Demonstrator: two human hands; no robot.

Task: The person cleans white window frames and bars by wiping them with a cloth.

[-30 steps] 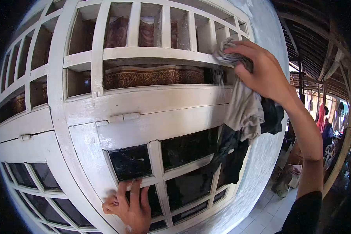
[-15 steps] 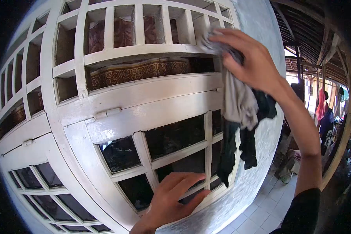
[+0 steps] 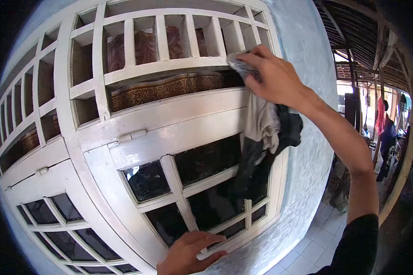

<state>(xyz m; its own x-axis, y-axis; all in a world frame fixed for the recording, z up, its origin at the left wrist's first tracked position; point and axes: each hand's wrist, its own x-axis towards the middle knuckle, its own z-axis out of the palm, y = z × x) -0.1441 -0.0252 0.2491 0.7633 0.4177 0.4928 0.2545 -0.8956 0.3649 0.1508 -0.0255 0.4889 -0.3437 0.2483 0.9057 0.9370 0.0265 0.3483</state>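
My right hand [image 3: 276,79] is closed around a bunched grey and black cloth [image 3: 263,117], pressed at the white slatted vent frame [image 3: 188,63] near its right end. The loose part of the cloth hangs down over the top of the white window frame [image 3: 170,120] and its dark panes. Low in the view, my left hand [image 3: 190,253] holds nothing, its thumb and fingers apart, in front of the lower window bars. Behind the slats shows a brown curtain [image 3: 170,87] with a gold pattern.
A second paned window [image 3: 69,215] stands to the left. Right of the frame runs a light blue wall [image 3: 303,137]. Beyond it are a tiled floor [image 3: 314,224], wooden posts and roof beams, and hanging clothes [image 3: 384,137].
My right hand has moved left and slightly down along the vent frame with the cloth, whose hanging part swings along. My left hand has moved lower and to the left.
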